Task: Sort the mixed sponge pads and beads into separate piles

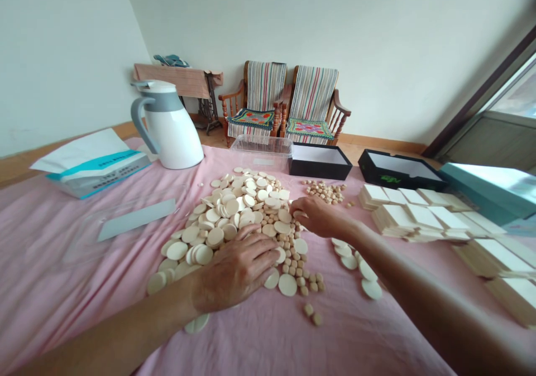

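A heap of pale wooden discs (215, 236) covers the middle of the pink cloth, with small wooden cubes (293, 267) mixed in along its right side. My left hand (237, 267) lies palm down on the near part of the heap, its fingers spread over discs and cubes. At the heap's right edge is my right hand (314, 215), fingers bent beside a disc; whether it grips anything is too small to tell. A separate group of cubes (324, 192) sits just beyond it. Several loose discs (349, 261) lie under and beside my right forearm.
Stacks of square wooden pieces (422, 217) stand on the right, near a teal box (489, 189). Behind are two black boxes (320, 169) (397, 178) and a clear plastic tray (262, 150). A white jug (173, 133), a tissue pack (100, 169) and a clear lid (138, 220) are left.
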`<state>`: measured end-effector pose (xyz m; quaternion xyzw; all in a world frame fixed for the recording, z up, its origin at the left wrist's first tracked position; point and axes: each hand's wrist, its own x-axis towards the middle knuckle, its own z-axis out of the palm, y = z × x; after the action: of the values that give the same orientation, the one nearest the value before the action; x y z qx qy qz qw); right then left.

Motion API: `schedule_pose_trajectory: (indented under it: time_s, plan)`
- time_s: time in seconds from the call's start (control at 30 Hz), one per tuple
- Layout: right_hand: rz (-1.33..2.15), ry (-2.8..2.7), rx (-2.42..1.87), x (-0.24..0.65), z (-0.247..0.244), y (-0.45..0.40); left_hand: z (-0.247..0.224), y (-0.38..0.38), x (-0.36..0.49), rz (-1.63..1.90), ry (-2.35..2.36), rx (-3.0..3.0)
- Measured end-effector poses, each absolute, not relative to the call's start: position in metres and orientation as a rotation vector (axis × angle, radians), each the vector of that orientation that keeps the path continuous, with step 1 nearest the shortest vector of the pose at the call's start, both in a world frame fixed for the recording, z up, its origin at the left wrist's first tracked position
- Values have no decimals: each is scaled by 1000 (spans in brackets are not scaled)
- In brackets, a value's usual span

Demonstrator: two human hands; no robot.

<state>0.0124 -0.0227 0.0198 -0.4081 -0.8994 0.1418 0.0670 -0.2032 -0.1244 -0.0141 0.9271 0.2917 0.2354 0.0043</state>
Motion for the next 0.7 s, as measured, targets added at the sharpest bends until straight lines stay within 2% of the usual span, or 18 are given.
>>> schedule_pose_trajectory:
  time_s: [0.1,0.23,0.43,0.57,0.7]
  plan:
    - [554,-2589,-1210,27,30,-41,-14,-124,-203,741,911,2916]
    - [476,-2448,-1383,65,43,-51,-13,-124,-202,763,913,2919]
    - [642,-2569,-1582,122,39,-45,-15,-124,-202,726,921,2917]
    - [480,-2418,-1605,112,27,-44,-15,-123,-202,731,917,2914]
    - [432,-2384,-1314,75,3,-48,-14,-122,-201,750,923,2915]
